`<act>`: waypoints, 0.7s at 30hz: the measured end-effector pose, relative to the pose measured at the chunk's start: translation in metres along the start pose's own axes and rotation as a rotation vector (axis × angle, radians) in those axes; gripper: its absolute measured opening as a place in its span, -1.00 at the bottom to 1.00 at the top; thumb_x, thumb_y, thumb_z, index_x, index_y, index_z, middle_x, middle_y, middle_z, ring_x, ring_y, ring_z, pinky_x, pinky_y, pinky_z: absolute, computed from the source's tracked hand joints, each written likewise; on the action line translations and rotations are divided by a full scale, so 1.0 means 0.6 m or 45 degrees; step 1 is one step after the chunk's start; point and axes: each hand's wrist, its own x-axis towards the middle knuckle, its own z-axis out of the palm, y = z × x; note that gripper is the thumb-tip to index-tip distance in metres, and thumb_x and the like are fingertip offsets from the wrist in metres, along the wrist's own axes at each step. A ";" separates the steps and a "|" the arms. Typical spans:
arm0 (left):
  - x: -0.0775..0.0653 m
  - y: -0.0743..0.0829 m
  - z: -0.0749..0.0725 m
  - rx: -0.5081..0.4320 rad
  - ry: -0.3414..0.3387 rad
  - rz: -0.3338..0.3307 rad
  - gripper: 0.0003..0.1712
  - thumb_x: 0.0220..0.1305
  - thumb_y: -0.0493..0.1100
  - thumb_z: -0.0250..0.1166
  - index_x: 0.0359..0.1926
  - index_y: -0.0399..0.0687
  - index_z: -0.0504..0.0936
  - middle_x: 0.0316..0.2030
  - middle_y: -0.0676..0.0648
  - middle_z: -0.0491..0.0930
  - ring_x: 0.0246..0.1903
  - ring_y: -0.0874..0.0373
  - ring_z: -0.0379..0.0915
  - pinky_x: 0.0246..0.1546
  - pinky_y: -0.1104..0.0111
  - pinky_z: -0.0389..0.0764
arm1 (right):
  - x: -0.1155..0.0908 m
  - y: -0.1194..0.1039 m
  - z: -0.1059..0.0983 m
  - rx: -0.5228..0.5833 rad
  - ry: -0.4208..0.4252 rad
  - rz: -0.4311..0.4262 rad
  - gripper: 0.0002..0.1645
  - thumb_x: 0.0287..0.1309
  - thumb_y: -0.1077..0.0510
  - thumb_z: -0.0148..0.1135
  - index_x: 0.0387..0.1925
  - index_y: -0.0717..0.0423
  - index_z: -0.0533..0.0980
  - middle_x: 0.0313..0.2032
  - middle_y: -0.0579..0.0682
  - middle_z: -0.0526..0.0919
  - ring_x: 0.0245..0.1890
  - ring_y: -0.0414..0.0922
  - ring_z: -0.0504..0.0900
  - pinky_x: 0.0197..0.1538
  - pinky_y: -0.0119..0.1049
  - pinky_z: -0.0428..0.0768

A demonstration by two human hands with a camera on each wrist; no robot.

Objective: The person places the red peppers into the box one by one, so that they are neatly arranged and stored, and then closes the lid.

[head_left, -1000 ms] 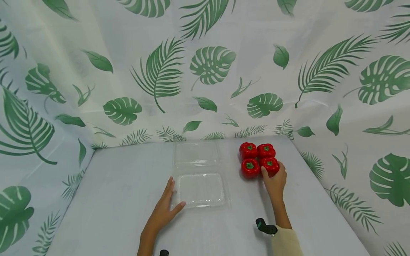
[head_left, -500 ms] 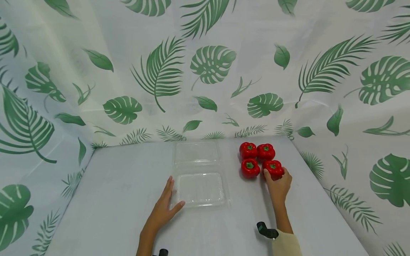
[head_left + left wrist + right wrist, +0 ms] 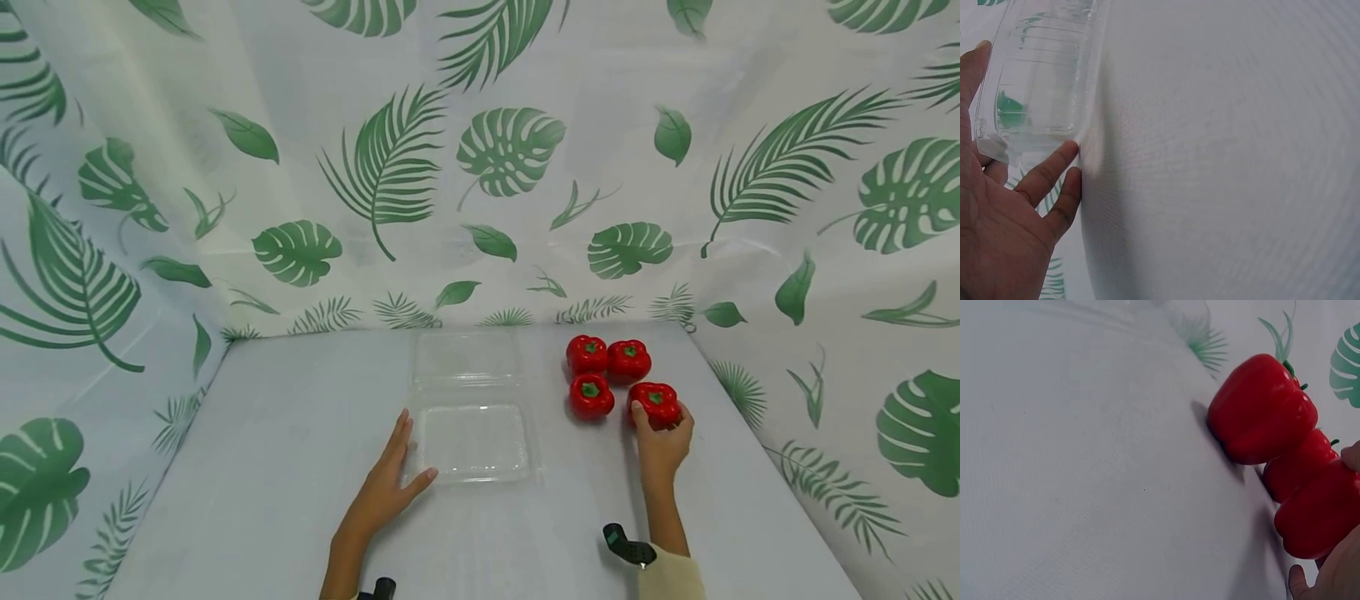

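My right hand [image 3: 663, 454] grips a red bell pepper [image 3: 655, 403], thumb on its left side and fingers round the right. In the right wrist view this pepper [image 3: 1319, 509] hangs with its underside apart from the table, a shadow beneath. Three more red bell peppers with green stems, one at the back left [image 3: 587, 355], one at the back right [image 3: 628, 362] and one in front [image 3: 591, 397], stand close together behind and left of it. My left hand [image 3: 378, 500] lies with straight, spread fingers along the left edge of a clear plastic clamshell container [image 3: 480, 480], its lid [image 3: 467, 358] laid back.
The white table [image 3: 277, 442] ends at a leaf-patterned curtain [image 3: 420, 183] behind and at both sides. A black wrist device [image 3: 628, 547] sits by the right sleeve [image 3: 671, 575], and another [image 3: 384, 588] by the left wrist.
My right hand has drawn the gripped bell pepper away from the other three, toward me and to the right. The left hand and container stay put; the head view has shifted slightly.
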 end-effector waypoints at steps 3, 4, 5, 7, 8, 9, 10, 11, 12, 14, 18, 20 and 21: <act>-0.001 0.000 0.001 0.003 -0.006 -0.008 0.08 0.22 0.16 0.33 0.56 0.01 -0.10 0.57 -0.05 -0.19 0.52 -0.06 -0.12 0.43 -0.15 0.12 | -0.002 -0.002 -0.005 0.050 0.034 -0.001 -0.01 0.22 -0.14 0.27 0.49 -0.02 -0.03 0.48 0.04 0.10 0.52 -0.03 0.02 0.49 0.03 0.22; -0.001 0.000 0.001 0.005 -0.007 -0.012 0.09 0.22 0.16 0.33 0.56 0.02 -0.11 0.57 -0.05 -0.19 0.52 -0.05 -0.13 0.43 -0.14 0.12 | -0.003 -0.004 -0.007 0.072 0.044 -0.014 -0.02 0.22 -0.13 0.28 0.49 -0.03 -0.02 0.47 0.02 0.11 0.51 -0.04 0.03 0.49 0.03 0.23; -0.001 0.000 0.001 0.005 -0.006 -0.009 0.09 0.22 0.17 0.33 0.56 0.01 -0.10 0.57 -0.06 -0.19 0.52 -0.06 -0.12 0.43 -0.15 0.12 | -0.004 -0.006 -0.009 0.092 0.051 -0.029 -0.03 0.22 -0.12 0.28 0.48 -0.04 -0.01 0.47 0.01 0.12 0.51 -0.05 0.04 0.48 0.03 0.25; -0.001 0.001 0.000 0.008 -0.009 -0.010 0.09 0.22 0.17 0.33 0.56 0.02 -0.11 0.57 -0.04 -0.19 0.52 -0.04 -0.14 0.43 -0.14 0.12 | -0.005 -0.013 -0.011 0.131 0.065 -0.055 -0.05 0.21 -0.12 0.29 0.47 -0.09 0.00 0.46 -0.02 0.13 0.49 -0.07 0.05 0.46 0.01 0.29; -0.001 0.002 0.000 0.010 -0.009 -0.007 0.08 0.22 0.17 0.32 0.56 0.01 -0.11 0.57 -0.05 -0.19 0.52 -0.05 -0.14 0.43 -0.13 0.12 | -0.006 -0.016 -0.012 0.149 0.071 -0.074 -0.05 0.20 -0.10 0.30 0.46 -0.10 0.01 0.45 -0.03 0.14 0.48 -0.08 0.07 0.46 0.00 0.31; -0.001 0.002 -0.001 0.009 -0.010 -0.005 0.08 0.23 0.17 0.32 0.56 0.01 -0.11 0.57 -0.05 -0.19 0.52 -0.05 -0.14 0.43 -0.13 0.11 | -0.007 -0.020 -0.013 0.176 0.075 -0.098 -0.06 0.19 -0.08 0.32 0.46 -0.10 0.02 0.44 -0.04 0.15 0.48 -0.09 0.08 0.45 -0.02 0.32; -0.001 0.003 -0.001 0.008 -0.009 -0.001 0.08 0.23 0.16 0.32 0.56 0.01 -0.10 0.57 -0.05 -0.19 0.52 -0.05 -0.14 0.43 -0.13 0.12 | -0.007 -0.025 -0.015 0.203 0.077 -0.120 -0.07 0.19 -0.06 0.33 0.45 -0.11 0.04 0.43 -0.05 0.16 0.47 -0.11 0.09 0.44 -0.04 0.34; -0.001 0.003 -0.001 0.008 -0.009 0.001 0.08 0.23 0.16 0.32 0.56 0.00 -0.10 0.57 -0.06 -0.18 0.52 -0.06 -0.13 0.43 -0.14 0.12 | -0.008 -0.029 -0.015 0.230 0.079 -0.141 -0.08 0.18 -0.04 0.34 0.44 -0.12 0.05 0.42 -0.06 0.16 0.46 -0.12 0.11 0.44 -0.05 0.35; -0.001 0.004 -0.001 0.008 -0.012 0.000 0.08 0.23 0.16 0.32 0.56 0.01 -0.11 0.57 -0.06 -0.19 0.52 -0.06 -0.14 0.43 -0.14 0.12 | -0.009 -0.034 -0.016 0.257 0.079 -0.163 -0.09 0.17 -0.02 0.35 0.43 -0.14 0.06 0.42 -0.07 0.17 0.46 -0.13 0.12 0.43 -0.07 0.35; 0.000 0.005 -0.002 0.011 -0.014 0.001 0.08 0.23 0.16 0.32 0.56 0.01 -0.11 0.57 -0.06 -0.19 0.52 -0.06 -0.13 0.43 -0.15 0.12 | -0.012 -0.043 -0.016 0.308 0.072 -0.215 -0.10 0.15 0.03 0.37 0.41 -0.14 0.08 0.40 -0.08 0.19 0.44 -0.14 0.14 0.42 -0.12 0.37; 0.000 0.006 -0.002 0.006 -0.017 -0.010 0.09 0.22 0.16 0.33 0.56 0.04 -0.11 0.57 -0.02 -0.19 0.52 -0.03 -0.13 0.43 -0.16 0.12 | -0.017 -0.060 -0.011 0.374 0.047 -0.309 -0.08 0.11 0.11 0.41 0.40 -0.09 0.11 0.38 -0.10 0.23 0.41 -0.16 0.20 0.38 -0.23 0.42; 0.000 0.007 -0.002 0.004 -0.016 -0.017 0.09 0.21 0.16 0.34 0.56 0.05 -0.11 0.57 0.00 -0.19 0.52 -0.02 -0.12 0.43 -0.15 0.13 | -0.020 -0.066 -0.008 0.391 0.029 -0.344 -0.08 0.09 0.13 0.42 0.40 -0.06 0.13 0.36 -0.10 0.26 0.38 -0.17 0.22 0.35 -0.30 0.46; 0.000 0.007 -0.002 0.001 -0.016 -0.018 0.09 0.21 0.16 0.34 0.56 0.05 -0.11 0.57 0.00 -0.19 0.51 -0.02 -0.11 0.43 -0.15 0.13 | -0.022 -0.070 -0.007 0.396 0.020 -0.356 -0.08 0.09 0.15 0.42 0.40 -0.05 0.13 0.35 -0.11 0.27 0.38 -0.17 0.24 0.32 -0.34 0.48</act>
